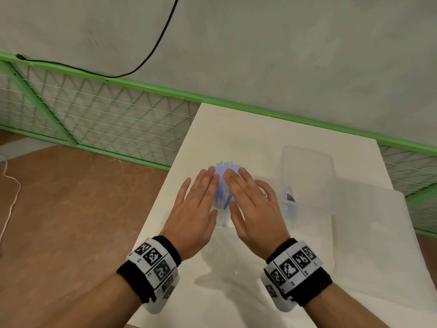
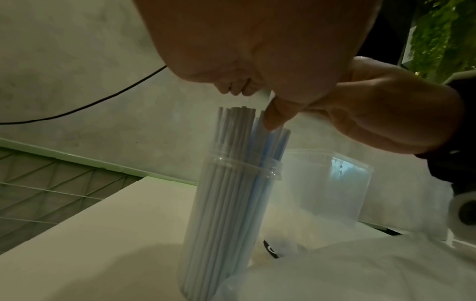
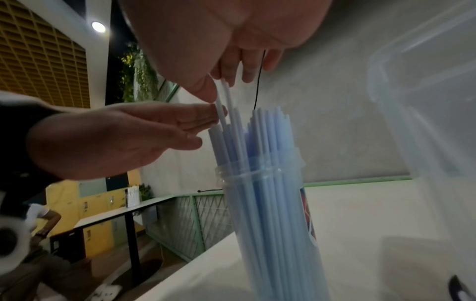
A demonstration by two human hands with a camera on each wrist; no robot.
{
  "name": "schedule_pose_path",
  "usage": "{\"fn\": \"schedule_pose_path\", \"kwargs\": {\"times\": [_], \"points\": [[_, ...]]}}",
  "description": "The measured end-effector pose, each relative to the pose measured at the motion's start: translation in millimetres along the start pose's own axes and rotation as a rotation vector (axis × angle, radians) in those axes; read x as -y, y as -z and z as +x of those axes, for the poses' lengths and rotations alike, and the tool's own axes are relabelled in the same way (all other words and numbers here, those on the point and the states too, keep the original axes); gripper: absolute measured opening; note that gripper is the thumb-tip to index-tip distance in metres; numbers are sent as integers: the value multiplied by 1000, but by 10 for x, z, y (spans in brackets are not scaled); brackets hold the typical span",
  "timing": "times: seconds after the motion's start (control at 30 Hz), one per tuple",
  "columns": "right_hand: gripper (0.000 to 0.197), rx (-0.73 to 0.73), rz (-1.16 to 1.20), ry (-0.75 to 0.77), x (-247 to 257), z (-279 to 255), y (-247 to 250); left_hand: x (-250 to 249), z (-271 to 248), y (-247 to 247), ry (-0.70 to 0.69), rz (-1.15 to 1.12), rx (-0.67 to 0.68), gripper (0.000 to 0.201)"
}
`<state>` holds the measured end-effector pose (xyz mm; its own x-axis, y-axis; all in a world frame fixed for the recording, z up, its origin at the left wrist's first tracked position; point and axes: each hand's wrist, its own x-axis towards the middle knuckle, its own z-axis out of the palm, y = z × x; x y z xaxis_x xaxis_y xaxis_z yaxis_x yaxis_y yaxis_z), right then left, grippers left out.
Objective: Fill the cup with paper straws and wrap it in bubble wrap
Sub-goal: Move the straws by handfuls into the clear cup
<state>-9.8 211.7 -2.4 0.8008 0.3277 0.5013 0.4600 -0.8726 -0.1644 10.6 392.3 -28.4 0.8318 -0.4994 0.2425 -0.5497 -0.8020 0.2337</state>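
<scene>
Two hands over the tall clear plastic cup (image 2: pixel 231 203) on the white worktop (image 1: pixel 236 129): left hand (image 1: pixel 196 209) flat, fingers straight, against pale blue paper straws (image 3: pixel 268 163); right hand (image 1: pixel 253 207) pinches one raised straw (image 3: pixel 222 101).

The head view is evenly and softly lit, with faint shadows cast on the worktop (image 1: pixel 236 129). Both wrist views are dimmer, blurred and bent at the edges; a ceiling lamp (image 3: pixel 98 26) glares.
</scene>
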Motion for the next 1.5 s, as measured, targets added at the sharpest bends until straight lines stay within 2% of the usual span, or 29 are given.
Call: {"fn": "schedule_pose_path", "kwargs": {"times": [0.13, 0.2, 0.33, 0.43, 0.57, 0.63, 0.73, 0.8, 0.93, 1.0, 1.17, 1.27, 1.5], "points": [[46, -80, -18, 26, -85, -16, -55, -75, -78, 2, -17, -60, -26, 69], [38, -138, 69, 10, -134, 0, -58, -116, -111, 24, -36, -156, -78, 71], [20, -263, 280, -159, -135, 140, 2, -192, -86, 67, -73, -234, -139, 76], [12, -248, 329, -266, -102, 200, -2, -182, -38, 36, -95, -177, -166, 62], [4, -258, 383, -329, -90, 198, 33, -77, -7, -12, -115, -205, -275, 47], [2, -246, 369, -307, -70, 166, 20, -23, 6, -50, -119, -228, -324, 38], [13, -225, 286, -256, -85, 165, -11, 42, 46, -123, -117, -248, -356, 30], [14, -241, 244, -244, -109, 191, -15, 47, 93, -125, -108, -269, -369, 29], [5, -250, 222, -261, -80, 222, -27, -41, 137, -68, -99, -296, -379, 37], [1, -243, 219, -267, -78, 242, -20, -51, 129, -81, -128, -278, -415, 35], [9, -179, 284, -306, -83, 199, -1, 14, 237, -78, -111, -314, -499, 23], [11, -159, 244, -292, -91, 145, -12, 51, 296, -95, -120, -322, -490, 17], [8, -200, -37, -88, -137, -18, -184, 72, 201, -136, -99, -314, -390, 26]]}}
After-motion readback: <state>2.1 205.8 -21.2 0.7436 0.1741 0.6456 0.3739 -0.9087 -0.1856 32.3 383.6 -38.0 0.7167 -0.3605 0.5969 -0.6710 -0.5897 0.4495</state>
